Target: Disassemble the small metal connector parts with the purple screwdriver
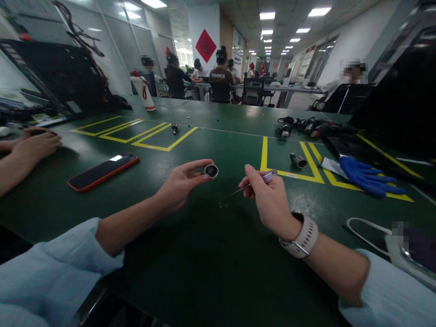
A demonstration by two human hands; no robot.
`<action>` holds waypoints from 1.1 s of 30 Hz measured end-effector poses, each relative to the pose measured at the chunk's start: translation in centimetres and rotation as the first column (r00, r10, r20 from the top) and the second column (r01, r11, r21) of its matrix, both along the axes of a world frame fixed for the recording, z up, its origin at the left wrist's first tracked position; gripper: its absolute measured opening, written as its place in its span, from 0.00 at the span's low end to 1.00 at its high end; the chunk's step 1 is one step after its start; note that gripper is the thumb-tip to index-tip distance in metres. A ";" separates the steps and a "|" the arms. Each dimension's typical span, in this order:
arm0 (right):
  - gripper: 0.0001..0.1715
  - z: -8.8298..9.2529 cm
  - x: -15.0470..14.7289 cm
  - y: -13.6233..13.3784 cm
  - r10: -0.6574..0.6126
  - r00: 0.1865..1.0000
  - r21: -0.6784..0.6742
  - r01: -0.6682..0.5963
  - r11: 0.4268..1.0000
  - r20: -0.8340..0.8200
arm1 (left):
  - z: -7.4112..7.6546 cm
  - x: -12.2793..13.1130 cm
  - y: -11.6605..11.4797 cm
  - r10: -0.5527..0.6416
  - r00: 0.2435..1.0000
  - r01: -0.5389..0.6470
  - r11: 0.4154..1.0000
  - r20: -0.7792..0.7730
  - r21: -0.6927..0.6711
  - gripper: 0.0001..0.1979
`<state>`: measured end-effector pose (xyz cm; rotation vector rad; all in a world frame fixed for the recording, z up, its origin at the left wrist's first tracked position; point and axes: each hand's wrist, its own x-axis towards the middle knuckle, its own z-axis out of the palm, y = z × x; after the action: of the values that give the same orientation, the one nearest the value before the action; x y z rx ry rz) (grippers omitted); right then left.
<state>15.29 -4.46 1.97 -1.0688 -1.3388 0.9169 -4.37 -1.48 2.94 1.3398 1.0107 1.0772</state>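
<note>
I read the left hand (182, 182) pinched on a small round ring (211, 170), silver rim, dark centre. Just right of the ring, the right hand (269, 200) is closed on what is probably a precision screwdriver (252, 183), its shaft slanting down-left, tip below the ring, above tiny screws (223, 205).

One ring (211, 170), one screwdriver (265, 176), one phone (103, 170)

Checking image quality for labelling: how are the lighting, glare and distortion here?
Head view: ceiling lights glare on the table and phone; wide-angle distortion bends the table's edges; the ring in the left hand and tool in the right hand look sharp, shadows beneath soft.
</note>
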 end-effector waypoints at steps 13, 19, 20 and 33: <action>0.22 0.4 0.0 -0.5 -0.003 0.952 0.044 -0.011 0.999 0.306 | 0.4 0.7 -0.7 -0.015 0.993 0.034 0.986 0.115 -0.164 0.20; 0.23 0.0 -0.2 -0.5 0.004 0.932 0.048 -0.023 0.999 0.364 | 0.0 0.5 -0.6 -0.047 0.994 0.063 0.985 0.103 -0.159 0.19; 0.23 0.1 -0.3 -0.5 0.008 0.928 0.048 -0.028 0.998 0.372 | 0.0 0.5 -0.6 -0.051 0.993 0.067 0.985 0.105 -0.158 0.19; 0.21 -0.9 -0.4 0.8 -0.021 0.988 -0.243 -0.017 0.970 -0.154 | 0.1 2.1 -0.8 0.081 0.985 -0.058 0.987 0.153 -0.149 0.20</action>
<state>14.88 -3.65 1.09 -1.1589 -1.1151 1.1620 -2.27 -2.32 3.02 1.0918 1.0024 1.1233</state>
